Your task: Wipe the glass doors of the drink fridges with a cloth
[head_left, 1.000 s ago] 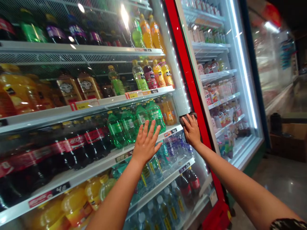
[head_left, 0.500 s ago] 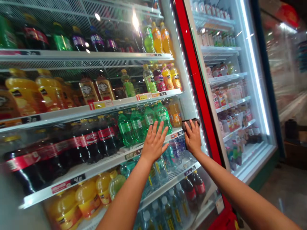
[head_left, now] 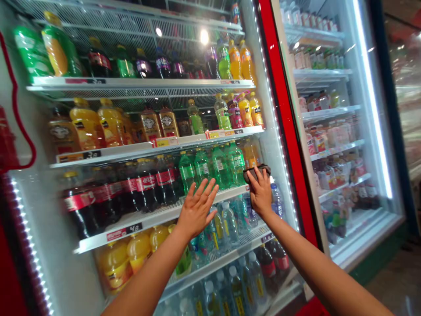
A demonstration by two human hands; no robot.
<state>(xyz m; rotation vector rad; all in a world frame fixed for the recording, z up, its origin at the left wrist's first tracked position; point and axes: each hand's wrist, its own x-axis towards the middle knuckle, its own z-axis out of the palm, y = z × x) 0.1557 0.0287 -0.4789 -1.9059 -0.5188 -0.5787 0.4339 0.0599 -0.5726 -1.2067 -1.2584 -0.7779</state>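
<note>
While my right hand (head_left: 259,193) lies flat in the head view, at four o'clock from the middle, its stretched-out fingers press a cloth (head_left: 247,177) to the glass door. I can't tell whether my thumb grips it as well. The cloth is dark, greyish brown, and looks soft and bunched; one rumpled edge pokes out beyond my fingertips, and my palm hides the rest. My left hand (head_left: 196,210) is at eight o'clock from the cloth, open, fingers spread, its back towards me; whether it touches the glass I can't tell.

Behind the glass, an orange bottle (head_left: 251,151) shows at twelve o'clock from the cloth, and green bottles (head_left: 223,166) stand at nine, the nearest bearing big white characters. Farther along at nine is the cola (head_left: 146,184), with red labels and white Chinese writing, partly blurred. At eight o'clock a price tag (head_left: 124,231) has white digits on black that read 48, beside a red panel. At eleven, a small tag (head_left: 238,131) reads 40. At ten, the brown bottles (head_left: 168,123) carry a pale animal-head emblem; the print on the yellow tag (head_left: 166,142) below them is too small to read surely. The red frame (head_left: 283,101) runs down past two o'clock.
</note>
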